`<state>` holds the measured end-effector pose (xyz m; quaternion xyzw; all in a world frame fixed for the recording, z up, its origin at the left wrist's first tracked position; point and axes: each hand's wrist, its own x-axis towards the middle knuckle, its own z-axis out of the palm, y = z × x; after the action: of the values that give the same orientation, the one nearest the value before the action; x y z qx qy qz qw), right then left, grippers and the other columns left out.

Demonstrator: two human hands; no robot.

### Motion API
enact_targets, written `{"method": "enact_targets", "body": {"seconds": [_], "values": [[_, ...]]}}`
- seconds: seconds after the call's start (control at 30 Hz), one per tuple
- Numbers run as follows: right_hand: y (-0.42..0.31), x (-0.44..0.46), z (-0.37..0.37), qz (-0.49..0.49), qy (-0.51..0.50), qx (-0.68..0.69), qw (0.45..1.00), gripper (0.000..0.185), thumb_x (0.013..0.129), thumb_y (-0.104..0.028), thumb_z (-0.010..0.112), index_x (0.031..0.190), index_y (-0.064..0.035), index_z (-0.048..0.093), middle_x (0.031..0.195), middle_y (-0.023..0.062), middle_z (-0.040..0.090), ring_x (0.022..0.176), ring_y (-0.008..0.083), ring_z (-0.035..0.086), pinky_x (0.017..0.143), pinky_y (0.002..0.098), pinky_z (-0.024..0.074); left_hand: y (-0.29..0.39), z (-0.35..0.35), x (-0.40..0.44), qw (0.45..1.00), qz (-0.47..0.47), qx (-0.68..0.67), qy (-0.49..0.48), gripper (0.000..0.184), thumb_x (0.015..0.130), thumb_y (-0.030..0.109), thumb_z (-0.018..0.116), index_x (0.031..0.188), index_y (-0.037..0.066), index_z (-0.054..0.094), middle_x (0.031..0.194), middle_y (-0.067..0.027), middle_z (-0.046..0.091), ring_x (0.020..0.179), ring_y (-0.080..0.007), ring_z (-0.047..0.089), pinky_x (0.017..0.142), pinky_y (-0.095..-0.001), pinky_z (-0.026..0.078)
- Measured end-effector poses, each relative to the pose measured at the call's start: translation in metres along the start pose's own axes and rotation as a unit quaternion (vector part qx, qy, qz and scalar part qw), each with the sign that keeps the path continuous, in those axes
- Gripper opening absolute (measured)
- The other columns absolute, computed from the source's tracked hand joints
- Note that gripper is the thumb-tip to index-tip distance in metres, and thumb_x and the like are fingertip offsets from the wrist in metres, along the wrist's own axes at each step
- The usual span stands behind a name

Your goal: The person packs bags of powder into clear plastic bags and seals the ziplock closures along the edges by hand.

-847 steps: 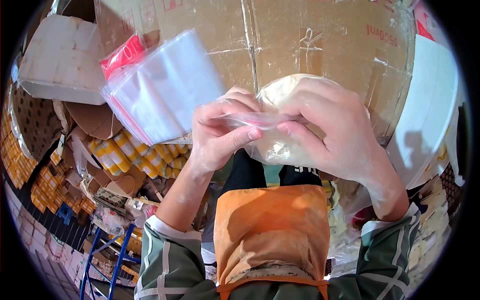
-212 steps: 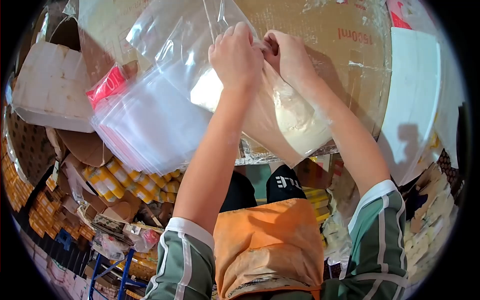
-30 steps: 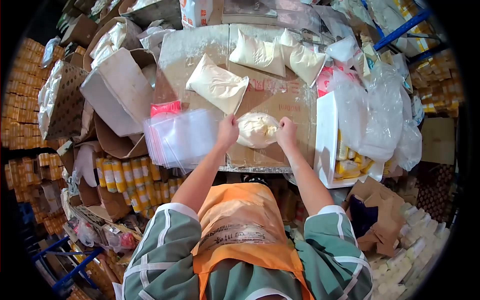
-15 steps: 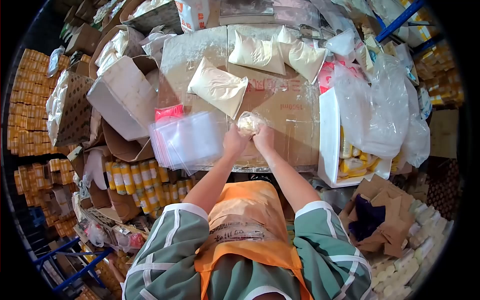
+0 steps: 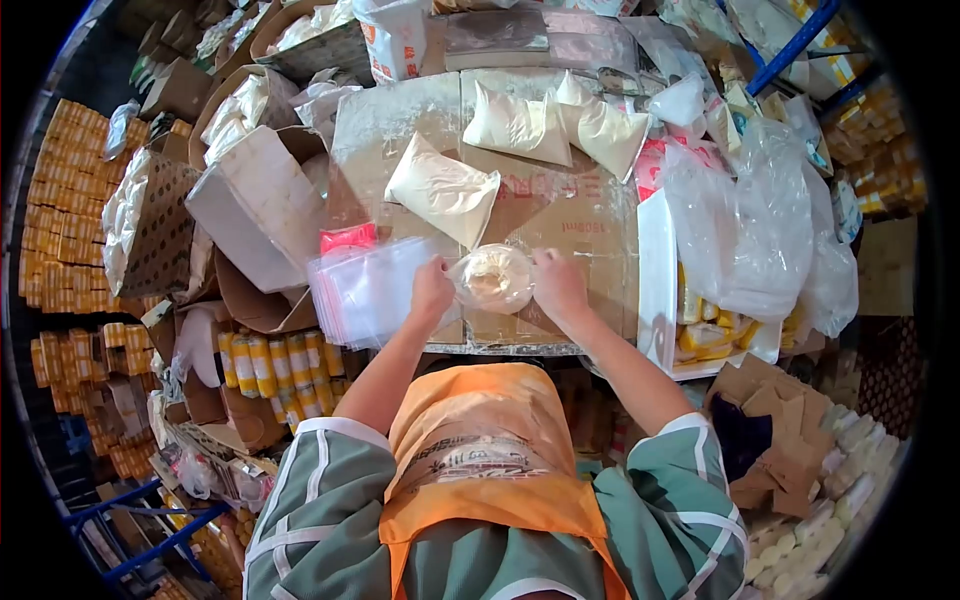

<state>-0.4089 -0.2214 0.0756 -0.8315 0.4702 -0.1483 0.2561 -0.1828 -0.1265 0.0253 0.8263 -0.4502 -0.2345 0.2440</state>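
A clear plastic bag of cream-coloured powder (image 5: 497,278) rests near the front edge of the cardboard-covered table, its mouth spread into a ring. My left hand (image 5: 432,288) is closed on the bag's left edge, and my right hand (image 5: 559,284) grips its right edge. Just behind lies a filled bag (image 5: 442,190), lying slantwise. Farther back are two more filled bags, one at the centre (image 5: 517,124) and one to its right (image 5: 603,126). Left of my left hand is a stack of flat clear zip bags (image 5: 370,290), with a red packet (image 5: 348,238) at its back edge.
A white foam box (image 5: 657,290) with yellow packets and clear plastic stands at the right. Left of the table (image 5: 400,110) are a dirty white box (image 5: 258,196) and open cartons. A white printed sack (image 5: 390,42) is at the back. Blue rack bars (image 5: 795,48) cross the upper right.
My hands were close together around the gathered bag half a second ago. Now they are apart, with the bag's mouth stretched wide between them. The view has shifted slightly.
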Motion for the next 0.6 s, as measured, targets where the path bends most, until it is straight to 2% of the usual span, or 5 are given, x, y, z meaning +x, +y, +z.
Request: {"method": "enact_targets", "body": {"seconds": [0.03,0.1,0.23,0.3,0.6], "values": [[-0.001,-0.001,-0.001,-0.004,0.002,0.001,1.0,0.01,0.079,-0.004,0.056,0.087,-0.0047,0.062,0.088,0.0158,0.063,0.079,0.0331,0.063,0.07,0.0445,0.0496,0.004,-0.003,-0.003,1.0,0.0,0.001,0.004,0.015,0.078,-0.001,0.049,0.087,-0.003,0.059,0.078,-0.0261,0.062,0.082,-0.0463,0.059,0.071,-0.0509,0.045],[0.008,-0.001,-0.007,-0.245,0.033,-0.079,0.966,0.025,0.075,-0.006,0.062,0.1,-0.0067,0.061,0.097,0.0128,0.063,0.088,0.0318,0.063,0.076,0.0438,0.0499,0.014,-0.005,-0.007,0.999,-0.009,0.052,0.011,0.017,0.077,0.0,0.05,0.09,0.0,0.061,0.092,-0.0239,0.064,0.088,-0.0442,0.059,0.071,-0.0513,0.047],[0.033,0.01,-0.003,-0.233,-0.108,-0.196,0.946,0.022,0.076,-0.007,0.061,0.097,-0.0084,0.066,0.093,0.0109,0.064,0.091,0.0283,0.062,0.077,0.0422,0.0486,0.017,-0.017,-0.019,0.988,0.134,0.078,-0.001,0.022,0.075,0.001,0.053,0.094,0.006,0.063,0.108,-0.0174,0.061,0.097,-0.0387,0.059,0.075,-0.0502,0.05],[0.041,0.018,-0.001,-0.225,-0.195,-0.23,0.927,0.014,0.076,-0.009,0.061,0.086,-0.0094,0.07,0.09,0.011,0.064,0.091,0.0276,0.061,0.075,0.0405,0.0487,0.001,-0.027,-0.018,0.926,0.331,0.181,-0.019,0.03,0.073,0.003,0.058,0.102,0.013,0.065,0.113,-0.0086,0.058,0.099,-0.0302,0.058,0.081,-0.043,0.051],[0.05,0.036,0.002,-0.186,-0.246,-0.258,0.916,0.011,0.075,-0.016,0.062,0.077,-0.0081,0.07,0.087,0.01,0.065,0.09,0.0279,0.062,0.078,0.0394,0.0495,-0.037,-0.025,0.03,0.867,0.319,0.297,-0.243,0.014,0.08,0.019,0.063,0.091,0.012,0.066,0.09,-0.0049,0.064,0.092,-0.0298,0.06,0.078,-0.0408,0.051]]}}
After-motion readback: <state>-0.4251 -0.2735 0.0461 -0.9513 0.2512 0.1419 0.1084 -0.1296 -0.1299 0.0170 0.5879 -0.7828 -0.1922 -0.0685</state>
